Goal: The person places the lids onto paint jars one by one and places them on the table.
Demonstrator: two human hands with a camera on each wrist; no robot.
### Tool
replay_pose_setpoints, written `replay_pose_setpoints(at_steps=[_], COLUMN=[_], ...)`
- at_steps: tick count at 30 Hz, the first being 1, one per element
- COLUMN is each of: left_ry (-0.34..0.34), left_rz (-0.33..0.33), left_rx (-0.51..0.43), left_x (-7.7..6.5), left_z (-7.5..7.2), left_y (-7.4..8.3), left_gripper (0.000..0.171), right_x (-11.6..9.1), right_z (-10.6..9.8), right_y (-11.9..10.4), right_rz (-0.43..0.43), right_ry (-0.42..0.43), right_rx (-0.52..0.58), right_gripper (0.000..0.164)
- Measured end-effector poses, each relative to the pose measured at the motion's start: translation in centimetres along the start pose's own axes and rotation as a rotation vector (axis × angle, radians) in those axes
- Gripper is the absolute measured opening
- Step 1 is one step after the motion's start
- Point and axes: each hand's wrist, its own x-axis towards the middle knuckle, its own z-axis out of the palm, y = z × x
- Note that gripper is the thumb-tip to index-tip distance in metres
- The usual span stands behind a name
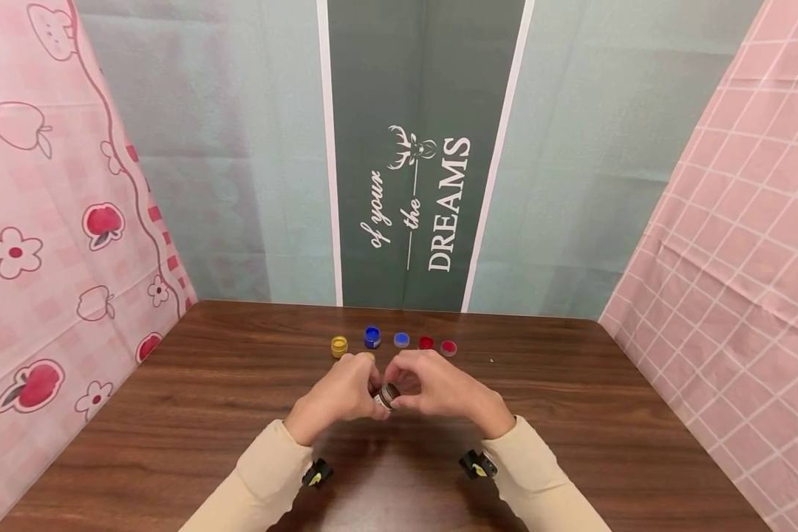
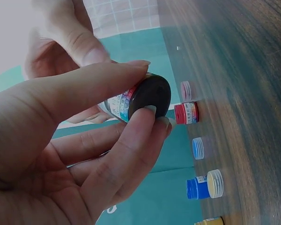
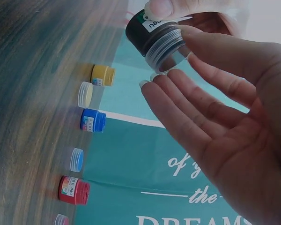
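A small dark paint jar (image 1: 387, 397) with a printed label is held above the table between both hands. My left hand (image 1: 339, 388) grips its body, thumb on the side and fingertips against the black base (image 2: 152, 98). The clear ridged lid (image 3: 166, 49) sits on the jar and faces my right hand (image 1: 439, 384). In the right wrist view, that hand's thumb touches one edge of the lid and its fingertips meet the opposite edge. The jar appears tilted in the right wrist view.
Beyond the hands stand uncapped yellow (image 1: 339, 347), blue (image 1: 372, 338) and red paint jars (image 1: 425, 343). Near them lie a yellow-tinted lid (image 3: 85, 94), a blue-tinted lid (image 1: 401, 340) and a red-tinted lid (image 1: 448, 347). Cloth curtains border the wooden table (image 1: 572, 428) at the back and sides.
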Motion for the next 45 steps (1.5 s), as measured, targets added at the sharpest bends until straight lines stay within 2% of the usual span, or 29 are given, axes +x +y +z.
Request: replay_pose_setpoints(at_steps=[5, 9, 22, 33, 45], left_ry=[0.001, -0.001, 0.005, -0.013, -0.008], left_rz=[0.012, 0.009, 0.018, 0.003, 0.001], left_rx=[-0.004, -0.016, 0.004, -0.015, -0.006], left_x=[0.04, 0.01, 0.05, -0.12, -0.13], left_z=[-0.05, -0.05, 0.06, 0.16, 0.24], left_y=[0.03, 0.07, -0.08, 0.11, 0.15], left_gripper=[0.023, 0.022, 0.024, 0.021, 0.022], right_x=[0.04, 0.01, 0.07, 0.03, 0.03], right_z=[0.09, 0.12, 0.24, 0.2, 0.25], right_y=[0.23, 0.3, 0.13, 0.11, 0.12], right_rz=[-0.054, -0.055, -0.017, 0.038, 0.049], right_ry=[-0.008, -0.002, -0.015, -0.014, -0.007], right_rx=[0.021, 0.042, 0.077, 0.013, -0.006], right_gripper=[0.027, 0.026, 0.02, 0.014, 0.012])
